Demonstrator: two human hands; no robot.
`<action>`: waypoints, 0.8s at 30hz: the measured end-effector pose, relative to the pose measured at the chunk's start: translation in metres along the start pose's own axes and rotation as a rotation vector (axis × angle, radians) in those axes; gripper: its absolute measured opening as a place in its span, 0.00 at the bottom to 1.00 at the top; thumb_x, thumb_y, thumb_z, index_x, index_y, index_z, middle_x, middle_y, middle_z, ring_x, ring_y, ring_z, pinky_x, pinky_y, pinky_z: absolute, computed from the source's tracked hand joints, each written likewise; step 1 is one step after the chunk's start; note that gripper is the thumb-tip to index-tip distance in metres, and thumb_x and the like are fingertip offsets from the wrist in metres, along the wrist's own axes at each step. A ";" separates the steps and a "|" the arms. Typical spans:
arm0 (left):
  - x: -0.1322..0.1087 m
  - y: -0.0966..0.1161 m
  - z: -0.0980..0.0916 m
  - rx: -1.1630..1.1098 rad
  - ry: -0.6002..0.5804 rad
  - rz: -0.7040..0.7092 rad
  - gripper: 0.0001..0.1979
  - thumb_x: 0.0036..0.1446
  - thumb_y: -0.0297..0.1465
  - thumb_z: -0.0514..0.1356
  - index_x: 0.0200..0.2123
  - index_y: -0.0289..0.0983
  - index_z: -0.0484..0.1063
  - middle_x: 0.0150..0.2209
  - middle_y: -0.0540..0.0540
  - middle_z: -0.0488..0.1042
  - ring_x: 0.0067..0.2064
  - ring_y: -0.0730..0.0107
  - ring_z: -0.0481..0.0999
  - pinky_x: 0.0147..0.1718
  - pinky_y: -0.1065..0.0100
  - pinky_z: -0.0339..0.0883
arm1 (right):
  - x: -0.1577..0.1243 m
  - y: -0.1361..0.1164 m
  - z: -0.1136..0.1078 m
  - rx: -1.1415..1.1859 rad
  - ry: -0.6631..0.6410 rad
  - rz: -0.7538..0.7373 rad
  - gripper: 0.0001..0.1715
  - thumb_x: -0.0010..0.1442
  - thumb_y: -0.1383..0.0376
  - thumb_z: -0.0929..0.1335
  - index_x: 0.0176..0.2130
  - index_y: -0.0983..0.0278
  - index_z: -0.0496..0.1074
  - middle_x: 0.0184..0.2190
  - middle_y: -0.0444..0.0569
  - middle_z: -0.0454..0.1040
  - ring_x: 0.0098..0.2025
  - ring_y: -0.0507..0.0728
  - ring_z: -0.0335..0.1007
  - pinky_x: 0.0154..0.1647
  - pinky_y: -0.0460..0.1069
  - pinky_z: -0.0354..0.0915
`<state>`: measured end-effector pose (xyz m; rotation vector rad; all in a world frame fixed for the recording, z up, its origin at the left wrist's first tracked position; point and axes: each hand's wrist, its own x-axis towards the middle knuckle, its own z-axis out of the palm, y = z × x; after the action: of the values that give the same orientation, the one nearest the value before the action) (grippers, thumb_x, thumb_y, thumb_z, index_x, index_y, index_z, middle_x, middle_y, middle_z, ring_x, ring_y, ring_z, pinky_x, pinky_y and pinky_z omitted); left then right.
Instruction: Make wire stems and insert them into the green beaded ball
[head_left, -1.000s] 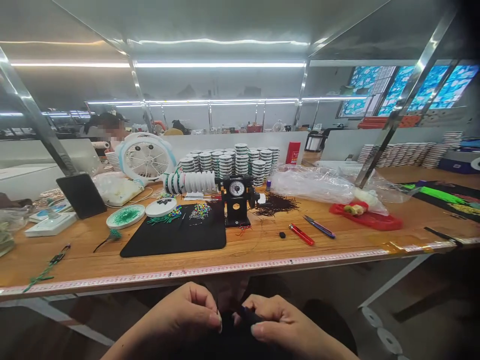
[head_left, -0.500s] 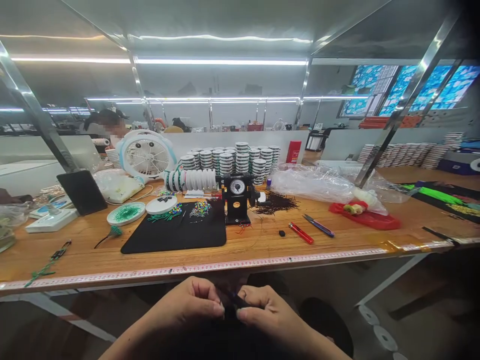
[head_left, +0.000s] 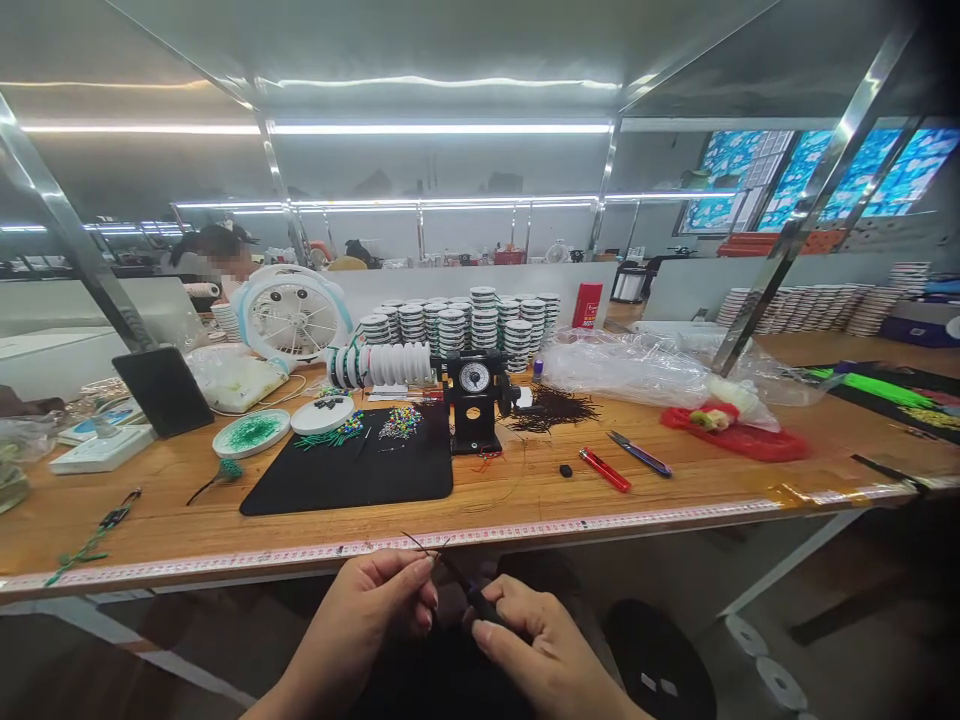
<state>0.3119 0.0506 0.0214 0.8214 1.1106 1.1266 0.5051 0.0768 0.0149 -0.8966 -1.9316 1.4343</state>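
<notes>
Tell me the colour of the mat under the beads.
Plain black; the mat shows best in the head view.

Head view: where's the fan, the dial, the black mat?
fan (head_left: 291,314): head view, grille centre
dial (head_left: 473,377): head view, face centre
black mat (head_left: 397,485): head view, bare lower right area

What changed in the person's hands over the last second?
The left hand has drawn down and leftward, away from the right hand. A thin dark strand now shows, running up-left from the black piece in the right hand's fingers. The black mat on the wooden table stayed put.
</notes>
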 end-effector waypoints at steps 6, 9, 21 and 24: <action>0.003 -0.004 0.000 0.067 -0.021 -0.004 0.15 0.54 0.37 0.60 0.23 0.32 0.72 0.22 0.48 0.70 0.23 0.80 0.65 0.23 0.78 0.56 | 0.004 0.002 0.002 0.021 0.007 -0.002 0.17 0.55 0.62 0.63 0.19 0.67 0.63 0.28 0.47 0.67 0.33 0.52 0.62 0.35 0.45 0.57; 0.003 -0.005 0.001 0.092 -0.025 0.016 0.15 0.54 0.37 0.60 0.22 0.31 0.71 0.22 0.48 0.70 0.23 0.80 0.66 0.24 0.78 0.58 | 0.004 -0.001 0.002 0.009 -0.005 -0.014 0.18 0.56 0.61 0.63 0.20 0.67 0.64 0.26 0.46 0.66 0.31 0.51 0.60 0.33 0.45 0.56; -0.003 0.008 0.009 0.146 0.001 -0.002 0.28 0.52 0.36 0.59 0.54 0.32 0.55 0.32 0.43 0.72 0.23 0.67 0.72 0.20 0.69 0.65 | -0.001 -0.002 -0.002 -0.131 0.055 -0.105 0.20 0.57 0.57 0.62 0.21 0.66 0.67 0.27 0.48 0.64 0.33 0.53 0.59 0.36 0.46 0.58; -0.002 -0.003 0.014 0.057 0.025 0.039 0.24 0.54 0.36 0.58 0.52 0.34 0.57 0.20 0.54 0.64 0.19 0.77 0.63 0.18 0.76 0.55 | 0.001 0.006 0.002 -0.017 0.022 -0.080 0.22 0.55 0.55 0.62 0.18 0.66 0.62 0.25 0.47 0.62 0.31 0.52 0.58 0.34 0.46 0.57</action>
<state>0.3258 0.0482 0.0224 0.8789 1.1560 1.1441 0.5038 0.0776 0.0088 -0.8294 -1.9439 1.3591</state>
